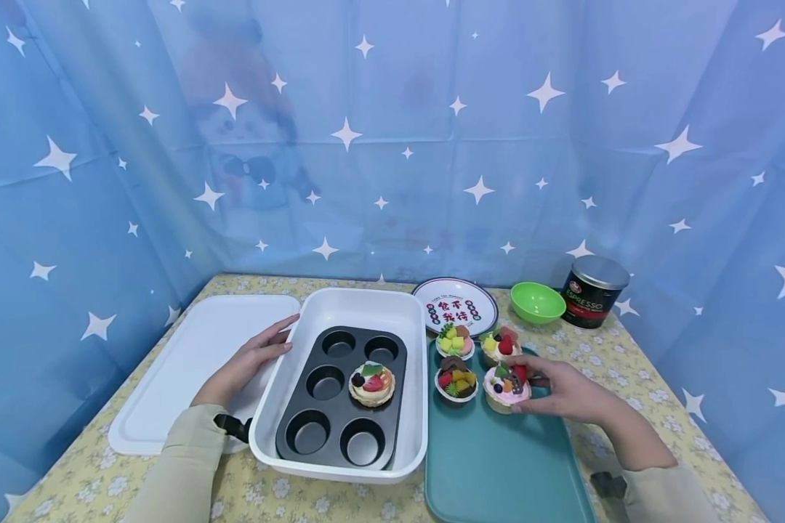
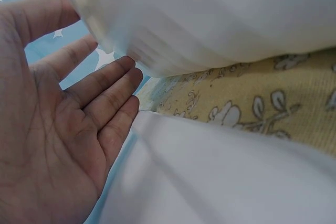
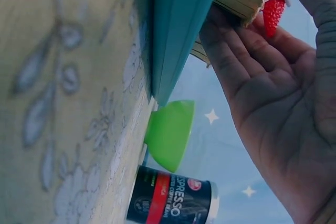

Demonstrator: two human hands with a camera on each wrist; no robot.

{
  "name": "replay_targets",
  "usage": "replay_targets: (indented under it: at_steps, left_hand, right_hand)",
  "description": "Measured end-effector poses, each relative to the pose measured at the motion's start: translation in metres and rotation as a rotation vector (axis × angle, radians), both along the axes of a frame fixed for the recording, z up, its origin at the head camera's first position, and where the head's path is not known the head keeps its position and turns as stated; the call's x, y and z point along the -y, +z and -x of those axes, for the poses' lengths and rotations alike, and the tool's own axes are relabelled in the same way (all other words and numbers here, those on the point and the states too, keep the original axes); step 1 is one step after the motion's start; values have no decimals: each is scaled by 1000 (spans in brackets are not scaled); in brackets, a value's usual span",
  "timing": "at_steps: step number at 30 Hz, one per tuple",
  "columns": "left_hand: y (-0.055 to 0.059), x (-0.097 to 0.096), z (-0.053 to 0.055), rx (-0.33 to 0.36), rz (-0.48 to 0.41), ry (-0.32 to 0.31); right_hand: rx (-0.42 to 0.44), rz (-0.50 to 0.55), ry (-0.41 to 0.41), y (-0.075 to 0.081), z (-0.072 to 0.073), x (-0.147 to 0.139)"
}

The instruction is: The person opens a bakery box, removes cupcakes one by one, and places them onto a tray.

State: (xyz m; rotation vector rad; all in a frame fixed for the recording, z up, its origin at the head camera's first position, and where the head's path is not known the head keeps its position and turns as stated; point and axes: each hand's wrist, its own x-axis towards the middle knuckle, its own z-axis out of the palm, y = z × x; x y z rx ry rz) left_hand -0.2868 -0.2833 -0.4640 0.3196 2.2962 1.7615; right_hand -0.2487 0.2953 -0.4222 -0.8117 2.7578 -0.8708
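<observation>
My right hand [image 1: 569, 390] grips a pink-cream cupcake [image 1: 501, 390] between thumb and fingers, over the upper part of a teal tray [image 1: 497, 465]. In the right wrist view, a strawberry [image 3: 273, 15] and the pleated side of the cupcake show at those fingers. Three more cupcakes stand close by: a yellow-topped one [image 1: 454, 345], a raspberry-topped one [image 1: 499, 347] and a chocolate-topped one [image 1: 456, 383]. My left hand [image 1: 251, 361], fingers extended, rests its fingertips against the left side of a white bin [image 1: 349, 309]. Inside lies a dark muffin tin [image 1: 348, 374] with a fruit tart [image 1: 371, 385] in one cup.
A flat white lid [image 1: 190, 370] lies left of the bin on the flowered cloth [image 1: 281, 494]. Behind the tray are a plate with red lettering [image 1: 456, 290], a green bowl [image 1: 538, 301] and an espresso can [image 1: 593, 293]. A starry blue curtain [image 1: 392, 174] surrounds the table.
</observation>
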Motion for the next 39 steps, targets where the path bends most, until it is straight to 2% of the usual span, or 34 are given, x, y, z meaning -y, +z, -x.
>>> replay_targets:
  at_steps: [20, 26, 39]
  left_hand:
    - [1, 1, -3, 0, 13, 15]
    - [0, 1, -1, -2, 7, 12]
    - [-1, 0, 0, -12, 3, 4]
  right_hand:
    - [8, 7, 3, 1, 0, 1]
    - [-1, 25, 28, 2, 0, -3]
    - [-29, 82, 3, 5, -2, -4]
